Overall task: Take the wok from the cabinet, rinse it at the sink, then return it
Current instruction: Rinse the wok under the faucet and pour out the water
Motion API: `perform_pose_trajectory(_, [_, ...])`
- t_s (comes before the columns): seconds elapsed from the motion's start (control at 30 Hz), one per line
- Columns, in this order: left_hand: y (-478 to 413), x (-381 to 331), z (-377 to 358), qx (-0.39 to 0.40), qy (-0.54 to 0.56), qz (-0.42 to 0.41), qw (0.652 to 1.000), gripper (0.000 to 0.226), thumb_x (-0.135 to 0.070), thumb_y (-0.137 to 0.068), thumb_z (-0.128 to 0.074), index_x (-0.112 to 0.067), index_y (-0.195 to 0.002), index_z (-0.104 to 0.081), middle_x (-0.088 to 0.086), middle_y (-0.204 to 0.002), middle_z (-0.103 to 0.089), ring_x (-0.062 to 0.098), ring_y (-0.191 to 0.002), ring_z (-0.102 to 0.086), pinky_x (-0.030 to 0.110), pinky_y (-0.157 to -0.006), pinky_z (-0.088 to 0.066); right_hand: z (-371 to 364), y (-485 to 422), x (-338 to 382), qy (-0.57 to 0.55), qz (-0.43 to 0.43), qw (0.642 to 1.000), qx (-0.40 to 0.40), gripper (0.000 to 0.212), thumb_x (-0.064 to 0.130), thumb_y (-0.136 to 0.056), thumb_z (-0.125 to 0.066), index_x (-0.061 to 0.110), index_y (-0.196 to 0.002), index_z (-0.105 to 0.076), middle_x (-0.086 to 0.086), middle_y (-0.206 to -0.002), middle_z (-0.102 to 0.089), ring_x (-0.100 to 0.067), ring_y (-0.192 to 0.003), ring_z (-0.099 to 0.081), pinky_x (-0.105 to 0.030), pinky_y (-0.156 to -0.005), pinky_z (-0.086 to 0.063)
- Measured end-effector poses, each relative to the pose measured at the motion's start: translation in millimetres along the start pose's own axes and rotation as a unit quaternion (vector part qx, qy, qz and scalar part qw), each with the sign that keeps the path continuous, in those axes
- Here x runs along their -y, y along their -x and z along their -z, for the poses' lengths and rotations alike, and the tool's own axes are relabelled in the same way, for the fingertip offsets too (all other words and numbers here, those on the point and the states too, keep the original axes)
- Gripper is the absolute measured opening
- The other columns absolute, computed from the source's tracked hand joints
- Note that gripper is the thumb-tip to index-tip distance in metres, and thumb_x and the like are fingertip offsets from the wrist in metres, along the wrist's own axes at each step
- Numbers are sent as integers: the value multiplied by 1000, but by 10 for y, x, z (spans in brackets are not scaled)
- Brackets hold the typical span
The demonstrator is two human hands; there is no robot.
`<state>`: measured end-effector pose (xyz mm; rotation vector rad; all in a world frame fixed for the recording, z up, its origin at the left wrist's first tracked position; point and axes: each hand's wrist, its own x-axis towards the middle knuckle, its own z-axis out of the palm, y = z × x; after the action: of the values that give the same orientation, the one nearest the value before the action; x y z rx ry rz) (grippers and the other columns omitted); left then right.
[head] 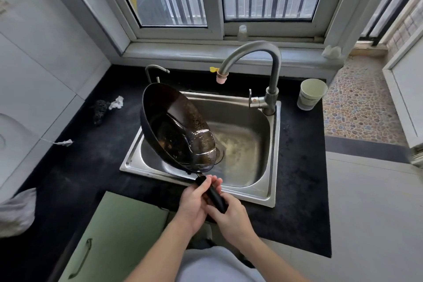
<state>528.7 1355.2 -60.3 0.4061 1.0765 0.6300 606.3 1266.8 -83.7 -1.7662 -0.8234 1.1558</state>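
The left hand (pixel 194 199) and right hand (pixel 230 215) both grip the handle (pixel 215 196) at 6 o'clock. They hold the wok (pixel 176 128) tilted toward 4 o'clock, probably so water drains into the sink (pixel 249 144).

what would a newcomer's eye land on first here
The round black metal wok draws the eye first, tilted steeply over the left of the stainless steel sink, its inside stained brown with liquid pooled at its low edge. Next come the left hand and right hand, both gripping its black handle at the sink's near rim. Behind, the tall curved grey tap arches over the basin.
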Motion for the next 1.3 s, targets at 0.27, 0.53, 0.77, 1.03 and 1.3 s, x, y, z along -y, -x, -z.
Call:
perform_pose_trajectory(0.27, [-76, -65, 83, -22, -86, 1, 996, 14, -9, -93, -61, 4, -96, -66, 15, -83, -69, 25, -84, -65, 38, -86, -54, -122, -51, 54, -101, -49, 994, 0, 13, 36, -84, -76, 25, -91, -72, 5, -77, -73, -5, -72, -67, -22, -69, -56])
perform_pose_trajectory(0.53, [-126, -114, 123, -16, -103, -2, 995, 11, -8, -92, -62, 3, -96, -65, 14, -82, -67, 25, -80, -63, 38, -83, -53, -144, -48, 114, -59, -44, 997, -25, 8, 36, -87, -73, 29, -89, -72, 7, -71, -70, -1, -65, -66, -15, -59, -49])
perform_pose_trajectory(0.77, [-145, -99, 177, -28, -131, -11, 991, 10, -9, -92, -64, 0, -94, -65, 11, -80, -68, 21, -74, -65, 31, -64, -57, -193, -34, 130, -65, -64, 996, -18, 14, 33, -89, -71, 22, -82, -67, 4, -61, -64, -2, -42, -55, -18, -43, -42])
perform_pose_trajectory(1.03, [-149, -75, 228, -33, -141, -26, 989, 13, -8, -92, -63, 4, -95, -65, 14, -80, -66, 21, -76, -66, 27, -68, -59, -174, -11, 127, -159, -101, 982, 26, 27, 29, -93, -68, 14, -72, -61, 0, -50, -48, -13, -31, -36, -19, -33, -31])
perform_pose_trajectory(1.3, [-111, -19, 217, -36, -154, -29, 987, 10, -6, -91, -64, 3, -89, -67, 13, -76, -68, 22, -75, -65, 31, -69, -56, -129, 48, 84, -194, -98, 975, 43, 27, 28, -95, -65, 11, -74, -60, -2, -52, -48, -13, -33, -35, -19, -32, -30])
